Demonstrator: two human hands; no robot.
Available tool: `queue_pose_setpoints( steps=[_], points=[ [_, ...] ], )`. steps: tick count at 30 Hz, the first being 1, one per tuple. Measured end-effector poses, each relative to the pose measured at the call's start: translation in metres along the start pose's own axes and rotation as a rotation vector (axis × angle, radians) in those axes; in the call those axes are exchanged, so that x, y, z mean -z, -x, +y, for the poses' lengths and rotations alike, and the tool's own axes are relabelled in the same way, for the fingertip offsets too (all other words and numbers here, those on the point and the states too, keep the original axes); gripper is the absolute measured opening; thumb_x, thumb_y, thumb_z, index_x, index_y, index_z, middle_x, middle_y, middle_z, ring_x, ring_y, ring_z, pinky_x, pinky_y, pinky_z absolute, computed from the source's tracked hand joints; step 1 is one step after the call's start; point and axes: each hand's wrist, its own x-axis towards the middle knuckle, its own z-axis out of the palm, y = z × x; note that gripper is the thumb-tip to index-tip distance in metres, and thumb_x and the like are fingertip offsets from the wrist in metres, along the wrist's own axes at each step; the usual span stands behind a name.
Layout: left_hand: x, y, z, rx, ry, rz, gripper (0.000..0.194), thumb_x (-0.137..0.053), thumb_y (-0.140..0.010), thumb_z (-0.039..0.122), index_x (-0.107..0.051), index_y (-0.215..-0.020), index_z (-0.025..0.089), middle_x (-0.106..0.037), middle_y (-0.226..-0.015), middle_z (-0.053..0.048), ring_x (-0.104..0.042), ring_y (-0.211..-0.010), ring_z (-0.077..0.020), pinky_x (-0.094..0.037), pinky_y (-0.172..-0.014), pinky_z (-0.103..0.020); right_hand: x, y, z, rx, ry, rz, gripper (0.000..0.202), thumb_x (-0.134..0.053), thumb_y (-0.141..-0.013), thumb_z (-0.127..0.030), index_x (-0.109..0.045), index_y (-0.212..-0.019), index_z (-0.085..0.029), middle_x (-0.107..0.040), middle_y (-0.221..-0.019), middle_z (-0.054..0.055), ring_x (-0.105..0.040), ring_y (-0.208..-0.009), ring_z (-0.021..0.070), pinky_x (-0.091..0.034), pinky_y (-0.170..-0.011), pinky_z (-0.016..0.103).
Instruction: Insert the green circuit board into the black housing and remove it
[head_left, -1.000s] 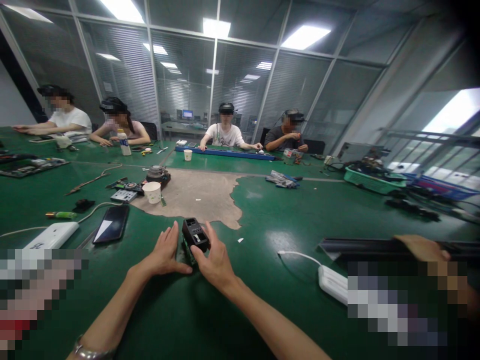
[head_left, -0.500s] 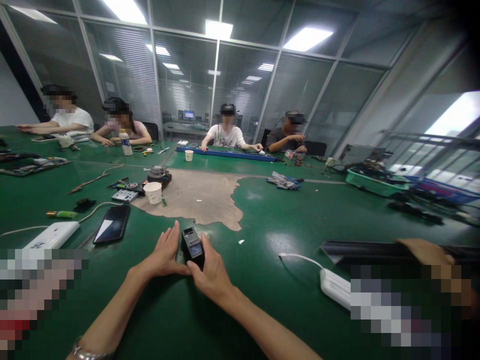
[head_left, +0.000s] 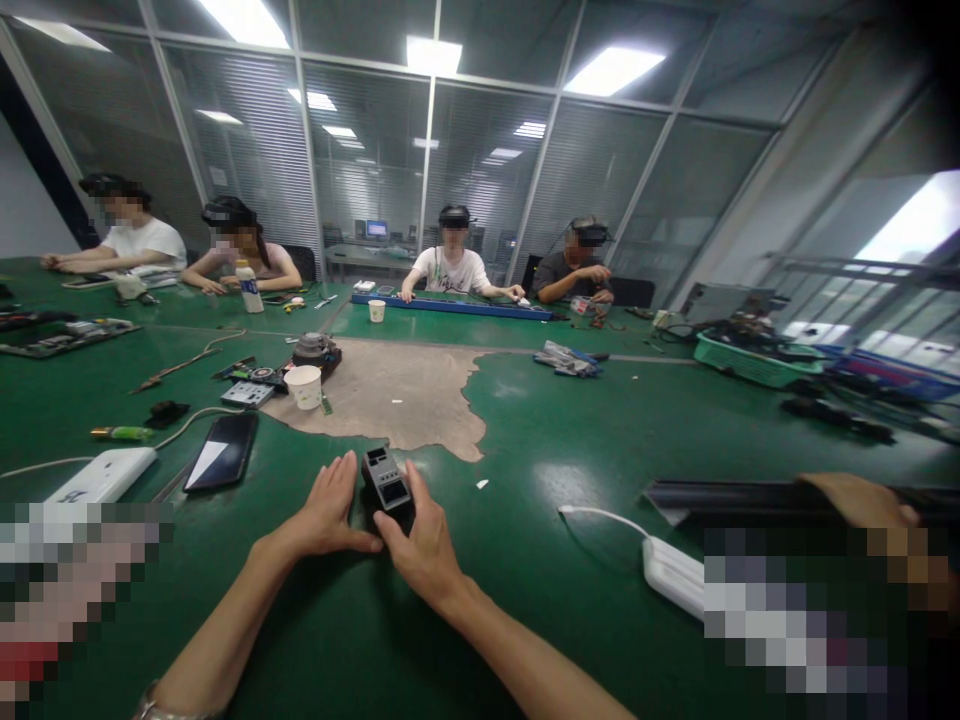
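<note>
A small black box-shaped device [head_left: 385,482] with a grey top, a dark little screen and a row of small buttons stands on the green table in front of me. My right hand [head_left: 422,535] holds it from the right, thumb at its near corner and fingers along its side. On the other side, my left hand [head_left: 330,510] lies open, fingers stretched out and together, thumb pointing toward the device. A narrow gap shows between the left fingers and the device.
Left of my hands lie a black phone [head_left: 221,453] and a white power strip [head_left: 105,475]. Beyond are a paper cup [head_left: 304,387] and a bare brown patch [head_left: 405,390]. Another white strip [head_left: 671,575] and a co-worker's hand [head_left: 859,498] are at right. Several people sit across the table.
The device's small screen looked bluish and lit before and looks dark now. The device's top has turned slightly. Both hands stay in nearly the same place.
</note>
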Motion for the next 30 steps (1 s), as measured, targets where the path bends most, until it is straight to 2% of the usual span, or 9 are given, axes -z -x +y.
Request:
queue_pose_setpoints(
  steps=[5,11,16,19,22,26,30],
  points=[
    [0.003,0.002,0.002,0.025,0.006,-0.04,0.144,-0.071,-0.059,0.076,0.017,-0.154,0.011,-0.005,-0.161,-0.027,-0.001,-0.146,-0.047,-0.012,-0.116,-0.062,0.024,-0.017,-0.012,0.046,-0.053,0.102,0.076,-0.063,-0.087,-0.028,-0.026,-0.153,-0.02,-0.052,-0.143,0.011,-0.052,-0.131,0.0278,-0.046,-0.107,0.045],
    [-0.006,-0.002,-0.009,-0.013,0.004,0.003,0.146,-0.069,-0.058,0.079,0.022,-0.152,0.014,-0.005,-0.161,-0.026,-0.003,-0.146,-0.0478,-0.012,-0.115,-0.064,0.047,-0.016,0.02,-0.034,0.067,0.142,0.074,-0.063,-0.086,-0.03,-0.031,-0.151,-0.018,-0.057,-0.139,0.013,-0.055,-0.127,0.0288,-0.047,-0.106,0.046],
    [-0.003,-0.002,-0.004,-0.002,0.017,-0.007,0.146,-0.07,-0.058,0.078,0.019,-0.153,0.012,-0.006,-0.161,-0.025,-0.002,-0.146,-0.0476,-0.011,-0.116,-0.063,0.046,-0.002,0.041,-0.07,0.103,0.128,0.072,-0.061,-0.086,-0.031,-0.031,-0.15,-0.016,-0.057,-0.138,0.014,-0.055,-0.128,0.0283,-0.044,-0.108,0.047],
    [0.005,-0.001,0.007,0.051,0.011,-0.043,0.146,-0.071,-0.058,0.076,0.014,-0.154,0.005,-0.005,-0.161,-0.026,-0.001,-0.146,-0.0464,-0.009,-0.118,-0.058,0.043,0.001,0.044,-0.075,0.121,0.101,0.075,-0.061,-0.085,-0.028,-0.029,-0.151,-0.012,-0.054,-0.14,0.017,-0.052,-0.131,0.0287,-0.042,-0.11,0.047],
    [0.01,0.0,0.013,0.072,-0.013,-0.085,0.145,-0.068,-0.059,0.076,0.015,-0.153,0.004,-0.005,-0.161,-0.027,0.001,-0.147,-0.0456,-0.007,-0.118,-0.058,0.042,0.002,0.045,-0.07,0.155,0.081,0.077,-0.061,-0.084,-0.027,-0.027,-0.151,-0.011,-0.051,-0.143,0.019,-0.048,-0.134,0.0299,-0.039,-0.112,0.049],
    [0.004,-0.001,0.007,0.029,-0.026,-0.049,0.144,-0.066,-0.06,0.078,0.021,-0.152,0.01,-0.007,-0.162,-0.025,-0.002,-0.146,-0.0467,-0.01,-0.116,-0.062,0.044,0.006,0.047,-0.027,0.217,0.126,0.08,-0.065,-0.081,-0.028,-0.03,-0.15,-0.011,-0.045,-0.147,0.02,-0.042,-0.138,0.0323,-0.036,-0.113,0.052],
    [-0.004,-0.004,-0.003,0.002,-0.045,-0.007,0.145,-0.067,-0.06,0.078,0.025,-0.151,0.013,-0.008,-0.161,-0.026,-0.005,-0.146,-0.0482,-0.012,-0.115,-0.064,0.046,0.009,0.048,-0.017,0.206,0.13,0.082,-0.066,-0.082,-0.029,-0.026,-0.152,-0.011,-0.043,-0.149,0.02,-0.041,-0.139,0.0317,-0.035,-0.114,0.052]
  ],
)
